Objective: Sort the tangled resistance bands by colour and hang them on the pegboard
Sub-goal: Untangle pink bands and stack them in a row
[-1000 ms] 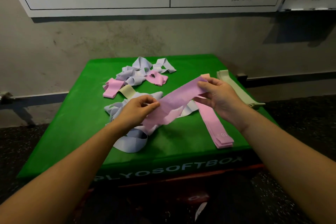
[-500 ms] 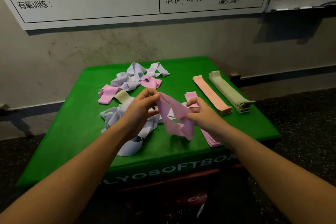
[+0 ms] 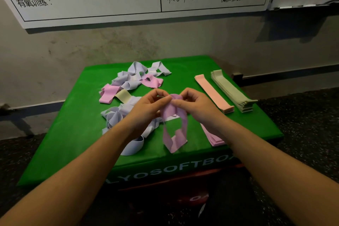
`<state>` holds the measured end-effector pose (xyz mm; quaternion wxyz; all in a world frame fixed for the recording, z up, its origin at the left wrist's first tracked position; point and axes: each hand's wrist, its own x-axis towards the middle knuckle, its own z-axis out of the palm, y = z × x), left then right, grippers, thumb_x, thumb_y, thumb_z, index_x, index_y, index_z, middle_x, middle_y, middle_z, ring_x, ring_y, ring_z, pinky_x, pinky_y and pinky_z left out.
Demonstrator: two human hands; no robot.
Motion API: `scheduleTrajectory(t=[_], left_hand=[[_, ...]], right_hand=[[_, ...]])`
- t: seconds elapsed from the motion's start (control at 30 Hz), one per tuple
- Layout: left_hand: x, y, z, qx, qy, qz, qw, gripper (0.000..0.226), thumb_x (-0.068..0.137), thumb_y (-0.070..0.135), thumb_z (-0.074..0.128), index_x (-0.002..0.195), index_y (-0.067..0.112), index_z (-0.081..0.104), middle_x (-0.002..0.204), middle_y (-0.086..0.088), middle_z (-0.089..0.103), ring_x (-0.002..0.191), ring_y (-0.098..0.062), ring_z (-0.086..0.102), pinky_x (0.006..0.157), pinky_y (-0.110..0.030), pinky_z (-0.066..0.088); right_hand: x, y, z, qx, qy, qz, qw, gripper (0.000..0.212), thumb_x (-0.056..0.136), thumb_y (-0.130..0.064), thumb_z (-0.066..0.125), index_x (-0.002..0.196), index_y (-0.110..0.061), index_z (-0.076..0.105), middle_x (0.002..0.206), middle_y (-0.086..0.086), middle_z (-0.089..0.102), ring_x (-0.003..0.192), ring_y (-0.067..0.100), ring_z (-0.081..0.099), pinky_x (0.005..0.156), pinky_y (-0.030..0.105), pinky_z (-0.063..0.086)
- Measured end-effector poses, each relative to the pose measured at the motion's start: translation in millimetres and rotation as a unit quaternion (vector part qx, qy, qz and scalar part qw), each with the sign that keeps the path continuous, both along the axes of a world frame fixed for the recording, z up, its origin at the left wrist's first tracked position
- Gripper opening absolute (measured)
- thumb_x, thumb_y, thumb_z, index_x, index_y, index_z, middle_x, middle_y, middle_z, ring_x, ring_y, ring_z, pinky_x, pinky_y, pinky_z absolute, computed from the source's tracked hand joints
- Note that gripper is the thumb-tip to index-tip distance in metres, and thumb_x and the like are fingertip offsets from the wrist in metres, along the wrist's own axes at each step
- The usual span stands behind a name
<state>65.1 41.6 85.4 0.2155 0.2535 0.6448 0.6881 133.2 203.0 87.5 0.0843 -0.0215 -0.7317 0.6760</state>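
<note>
- Above the middle of the green soft box (image 3: 77, 145), in the head view, your left hand (image 3: 146, 108) and right hand (image 3: 198, 106) meet almost fingertip to fingertip, both pinching the top edge of one pink band (image 3: 174, 126).
- Your left hand is closed on the band's upper left edge with thumb and forefinger; your right hand is closed on the upper right edge the same way.
- The pink band hangs from your fingers as an open loop, its lower end folded and reaching down to about the box top; whether it touches the box cannot be told.
- Behind your left hand lies the tangled heap (image 3: 132, 82): lilac-grey loops mixed with pink ones and one pale yellow band (image 3: 123, 95).
- More lilac-grey bands (image 3: 113, 117) lie curled under and beside your left forearm, with one loop (image 3: 134, 146) standing on edge near the front of the box.
- Under your right wrist lies a flat stack of pink bands (image 3: 213, 139), partly hidden.
- On the right side of the box, a flat salmon-pink stack (image 3: 213, 93) lies just beside a flat pale green stack (image 3: 233, 91), both running front to back.
- On the wall behind the box hangs a whiteboard (image 3: 91, 0) with handwriting.
</note>
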Motion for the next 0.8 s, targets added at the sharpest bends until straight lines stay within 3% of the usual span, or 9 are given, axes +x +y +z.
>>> scheduleTrajectory(t=[0.13, 0.2, 0.27, 0.33, 0.43, 0.5, 0.6, 0.73, 0.8], left_hand=[[4, 0, -12, 0.017, 0.018, 0.033, 0.999, 0.012, 0.090, 0.020, 0.065, 0.099, 0.017, 0.058, 0.094, -0.010, 0.065, 0.087, -0.022, 0.061, 0.076, -0.036, 0.049], [9, -2, -18, 0.030, 0.048, 0.069, 0.996, 0.009, 0.092, 0.023, 0.066, 0.097, 0.018, 0.060, 0.091, -0.003, 0.064, 0.087, -0.017, 0.061, 0.078, -0.030, 0.049], [14, -3, -25, 0.032, 0.081, 0.086, 0.992, 0.016, 0.088, 0.034, 0.071, 0.096, 0.023, 0.064, 0.095, 0.001, 0.068, 0.093, -0.013, 0.063, 0.080, -0.024, 0.051], [19, -4, -31, 0.032, 0.101, 0.078, 0.991, 0.020, 0.080, 0.038, 0.074, 0.098, 0.033, 0.068, 0.104, -0.001, 0.070, 0.103, -0.018, 0.066, 0.088, -0.030, 0.055], [25, -3, -36, 0.034, 0.119, 0.097, 0.988, 0.019, 0.085, 0.025, 0.076, 0.104, 0.028, 0.071, 0.105, -0.003, 0.072, 0.102, -0.020, 0.068, 0.089, -0.032, 0.055], [27, -2, -36, 0.029, 0.132, 0.124, 0.983, 0.013, 0.092, 0.015, 0.066, 0.104, 0.018, 0.072, 0.096, 0.003, 0.075, 0.093, -0.010, 0.069, 0.082, -0.022, 0.053], [30, 1, -31, 0.029, 0.110, 0.149, 0.982, 0.023, 0.099, 0.008, 0.054, 0.095, 0.022, 0.071, 0.084, 0.015, 0.074, 0.081, 0.002, 0.065, 0.073, -0.014, 0.050], [26, 5, -30, 0.044, 0.063, 0.146, 0.986, 0.027, 0.099, 0.019, 0.054, 0.085, 0.028, 0.075, 0.084, 0.007, 0.071, 0.081, -0.008, 0.061, 0.074, -0.025, 0.050], [25, 6, -26, 0.052, 0.046, 0.139, 0.988, 0.020, 0.091, 0.030, 0.057, 0.085, 0.026, 0.075, 0.088, -0.004, 0.068, 0.084, -0.016, 0.057, 0.076, -0.031, 0.046]], right_hand=[[2, -4, 0, -0.074, -0.024, 0.021, 0.997, 0.020, 0.088, -0.003, 0.069, 0.102, -0.013, 0.058, 0.095, 0.019, 0.068, 0.081, 0.023, 0.063, 0.064, 0.026, 0.050], [2, -5, 1, -0.136, -0.042, 0.028, 0.989, 0.025, 0.088, -0.002, 0.068, 0.110, -0.011, 0.063, 0.096, 0.014, 0.072, 0.083, 0.020, 0.068, 0.071, 0.030, 0.056], [1, -5, 1, -0.168, -0.043, 0.017, 0.985, 0.015, 0.087, -0.002, 0.068, 0.101, -0.009, 0.067, 0.091, 0.008, 0.072, 0.085, 0.018, 0.068, 0.079, 0.033, 0.056], [1, -5, 2, -0.194, -0.044, 0.008, 0.980, 0.010, 0.086, -0.004, 0.068, 0.094, -0.010, 0.066, 0.085, 0.005, 0.071, 0.081, 0.016, 0.066, 0.076, 0.033, 0.056], [2, -5, 3, -0.223, -0.052, 0.000, 0.973, 0.018, 0.076, -0.012, 0.074, 0.089, -0.012, 0.063, 0.081, 0.005, 0.071, 0.078, 0.017, 0.066, 0.074, 0.033, 0.055], [5, -5, 3, -0.213, -0.057, -0.005, 0.975, 0.024, 0.070, -0.018, 0.077, 0.087, -0.014, 0.061, 0.081, 0.004, 0.071, 0.078, 0.018, 0.065, 0.074, 0.035, 0.054], [10, -3, 1, -0.171, -0.060, -0.007, 0.983, 0.022, 0.078, -0.013, 0.076, 0.090, -0.014, 0.058, 0.085, 0.008, 0.068, 0.077, 0.019, 0.064, 0.068, 0.035, 0.053], [15, 3, 0, -0.068, -0.040, 0.009, 0.997, 0.024, 0.086, -0.005, 0.071, 0.105, -0.018, 0.064, 0.083, 0.011, 0.067, 0.084, 0.023, 0.064, 0.079, 0.043, 0.057], [18, 6, 0, 0.012, -0.012, 0.013, 1.000, 0.028, 0.088, -0.009, 0.072, 0.109, -0.027, 0.068, 0.080, 0.008, 0.065, 0.080, 0.017, 0.063, 0.077, 0.038, 0.057]])
